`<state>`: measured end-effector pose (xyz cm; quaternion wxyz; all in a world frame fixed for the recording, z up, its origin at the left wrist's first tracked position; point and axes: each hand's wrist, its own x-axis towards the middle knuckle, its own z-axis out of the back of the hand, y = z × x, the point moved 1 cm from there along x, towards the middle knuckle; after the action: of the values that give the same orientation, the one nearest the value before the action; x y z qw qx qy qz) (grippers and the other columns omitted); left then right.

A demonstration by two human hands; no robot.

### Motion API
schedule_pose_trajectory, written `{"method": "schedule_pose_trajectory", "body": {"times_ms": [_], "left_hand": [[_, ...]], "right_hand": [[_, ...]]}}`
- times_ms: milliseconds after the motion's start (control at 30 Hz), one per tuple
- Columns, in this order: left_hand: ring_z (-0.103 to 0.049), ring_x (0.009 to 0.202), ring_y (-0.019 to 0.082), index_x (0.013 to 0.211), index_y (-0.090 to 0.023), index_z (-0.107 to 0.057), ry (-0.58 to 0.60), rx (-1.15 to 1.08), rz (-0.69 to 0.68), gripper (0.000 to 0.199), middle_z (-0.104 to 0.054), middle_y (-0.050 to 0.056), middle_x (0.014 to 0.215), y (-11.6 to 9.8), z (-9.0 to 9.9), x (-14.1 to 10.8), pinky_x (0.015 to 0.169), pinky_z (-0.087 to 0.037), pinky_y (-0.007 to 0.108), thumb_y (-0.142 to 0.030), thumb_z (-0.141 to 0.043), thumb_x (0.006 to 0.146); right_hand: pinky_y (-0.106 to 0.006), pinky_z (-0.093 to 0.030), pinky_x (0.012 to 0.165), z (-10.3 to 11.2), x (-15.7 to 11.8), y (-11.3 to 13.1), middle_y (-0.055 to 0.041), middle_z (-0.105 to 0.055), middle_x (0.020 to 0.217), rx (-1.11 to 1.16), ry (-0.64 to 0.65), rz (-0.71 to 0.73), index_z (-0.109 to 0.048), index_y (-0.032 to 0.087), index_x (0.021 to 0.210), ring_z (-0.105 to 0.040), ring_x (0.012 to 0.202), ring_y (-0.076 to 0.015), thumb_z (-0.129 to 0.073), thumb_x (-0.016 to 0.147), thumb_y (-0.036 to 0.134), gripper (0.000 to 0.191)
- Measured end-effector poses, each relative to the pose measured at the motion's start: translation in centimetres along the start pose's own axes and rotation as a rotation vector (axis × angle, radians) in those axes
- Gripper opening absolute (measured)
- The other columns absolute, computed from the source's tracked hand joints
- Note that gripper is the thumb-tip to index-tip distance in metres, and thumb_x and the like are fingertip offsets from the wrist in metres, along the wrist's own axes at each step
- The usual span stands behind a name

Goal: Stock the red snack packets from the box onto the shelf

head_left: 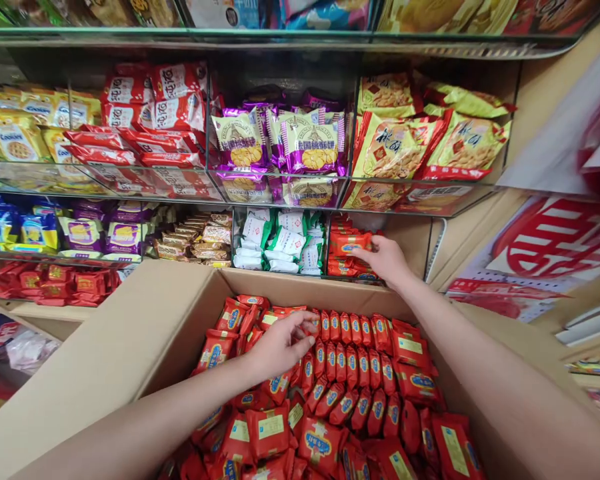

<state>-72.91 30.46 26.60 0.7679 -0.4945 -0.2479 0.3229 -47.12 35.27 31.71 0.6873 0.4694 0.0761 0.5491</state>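
Tall tiered shelving with clear dividers (155, 35) spans your view, and against its lower part sits a large open brown cardboard box (95, 360). The box holds many small, glossy red plastic packets with blue oval labels (320, 443), standing in tight rows at the far side and jumbled nearer you. Above it, your right hand (387, 260) reaches into a low compartment (413, 233), just right of white-and-green plastic packets (287, 243), and its thumb and fingers grasp one shiny red plastic packet (349, 242) by the end nearest you, over similar red ones. Your left hand (275, 347) is over the box's rows, loosely curled with nothing seen in it; whether its fingertips touch the wrappers, you cannot tell. Each packet looks light, with a slick, crinkly skin around something fairly firm that probably crumbles if squeezed. Take it lightly by its flat faces or across both ends, well supported, rather than pressing the middle; in the tight rows, the exposed upper edges offer the easiest hold.
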Motion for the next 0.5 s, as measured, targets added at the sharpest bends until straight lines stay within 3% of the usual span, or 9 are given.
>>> {"method": "schedule_pose_trajectory", "body": {"times_ms": [133, 233, 367, 500], "left_hand": [[-0.056, 0.073, 0.013, 0.108, -0.018, -0.051, 0.098, 0.173, -0.053, 0.031, -0.060, 0.005, 0.094, -0.4, -0.1, -0.5, 0.067, -0.046, 0.024, -0.020, -0.047, 0.078], [-0.058, 0.079, 0.014, 0.112, -0.017, -0.051, 0.199, 0.304, -0.121, 0.033, -0.061, 0.006, 0.096, -0.6, 0.0, -0.9, 0.073, -0.046, 0.024, -0.019, -0.044, 0.080], [-0.058, 0.091, 0.019, 0.108, -0.021, -0.056, 0.484, 0.561, -0.225, 0.031, -0.063, 0.007, 0.101, -0.4, -0.3, -1.5, 0.080, -0.044, 0.027, -0.020, -0.049, 0.078], [-0.061, 0.082, 0.022, 0.096, -0.022, -0.063, 0.730, 0.769, -0.211, 0.025, -0.066, 0.006, 0.088, 0.1, -1.0, -2.2, 0.068, -0.046, 0.028, -0.024, -0.059, 0.072]], "right_hand": [[-0.033, -0.044, 0.069, -2.5, 1.2, -0.8, -0.0071, -0.064, 0.086, -0.103, -0.031, -0.039, -0.051, 0.018, 0.100, -0.059, 0.075, -0.0208, -0.067, 0.060, 0.027, 0.044], [-0.034, -0.044, 0.068, -2.8, 1.0, -1.3, -0.0090, -0.062, 0.090, -0.154, -0.031, -0.077, -0.045, 0.017, 0.105, -0.059, 0.075, -0.0220, -0.067, 0.060, 0.029, 0.052], [-0.034, -0.043, 0.068, -2.3, 0.9, -1.1, -0.0080, -0.061, 0.084, -0.228, 0.010, -0.108, -0.047, 0.016, 0.101, -0.058, 0.077, -0.0233, -0.065, 0.063, 0.037, 0.047], [-0.033, -0.042, 0.067, -2.1, 0.8, -0.7, -0.0057, -0.060, 0.077, -0.207, 0.022, -0.115, -0.048, 0.015, 0.098, -0.057, 0.076, -0.0225, -0.060, 0.068, 0.043, 0.043]]}}
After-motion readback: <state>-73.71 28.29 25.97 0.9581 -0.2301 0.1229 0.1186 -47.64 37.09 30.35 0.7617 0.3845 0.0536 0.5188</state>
